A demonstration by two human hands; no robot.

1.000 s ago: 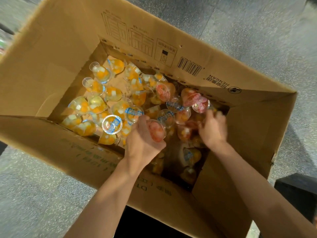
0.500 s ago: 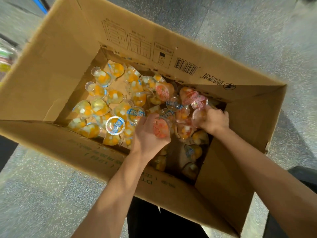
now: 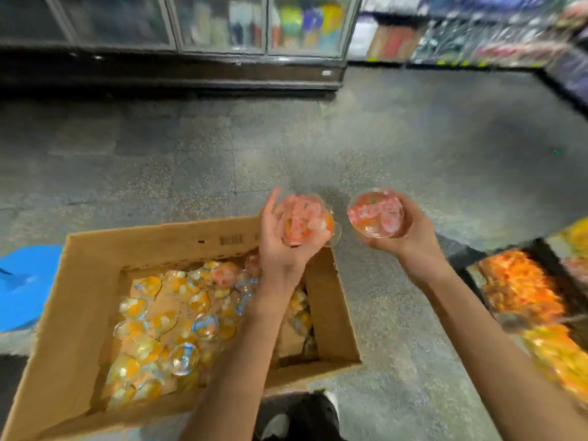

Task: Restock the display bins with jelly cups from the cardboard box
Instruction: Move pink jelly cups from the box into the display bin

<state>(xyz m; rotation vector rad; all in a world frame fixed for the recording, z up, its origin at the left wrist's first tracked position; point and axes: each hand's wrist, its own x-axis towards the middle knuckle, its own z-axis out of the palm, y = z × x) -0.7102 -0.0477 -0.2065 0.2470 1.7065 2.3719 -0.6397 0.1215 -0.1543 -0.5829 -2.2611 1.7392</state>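
Note:
The open cardboard box [image 3: 86, 281] sits on the floor at lower left, with several orange jelly cups [image 3: 149, 342] loose inside. My left hand [image 3: 276, 246] is raised above the box's far right corner and holds red jelly cups [image 3: 305, 221] in its curled fingers. My right hand [image 3: 413, 233], to the right of the box over the floor, grips more red jelly cups [image 3: 377, 213]. At the right edge are display bins [image 3: 471, 268] holding orange sweets [image 3: 521, 288], blurred.
Grey speckled floor [image 3: 413, 138] lies open ahead. Glass-door fridges [image 3: 222, 27] line the back and stocked shelves [image 3: 477, 36] the back right. A blue object [image 3: 22, 288] lies left of the box. A dark shoe [image 3: 302, 415] shows at the bottom.
Both hands have come up out of the box with red jelly cups. The view has lifted from the box to the aisle and swung toward the bins at right.

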